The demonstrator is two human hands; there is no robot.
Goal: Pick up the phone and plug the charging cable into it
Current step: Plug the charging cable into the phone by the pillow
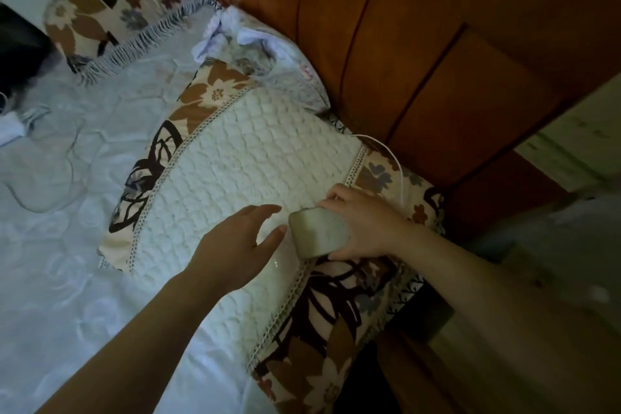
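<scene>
On the quilted pillow (235, 171), by its right edge: phone (317, 232) clasped along its sides in right hand (364, 223), white charging cable (395, 158) trailing just behind; left hand (235, 242) spread, empty, close beside. Probably light, rigid, slick-cased, breakable; best pinched by the long edges, port end left clear

**Phone and cable at the pillow's right edge**

The phone (318, 232) is a pale, rounded slab, back side up, tilted and lifted off the pillow (235, 178) near its right edge. The thin white charging cable (396, 165) curves from the pillow's top right corner down along that edge; its plug end cannot be seen.
</scene>
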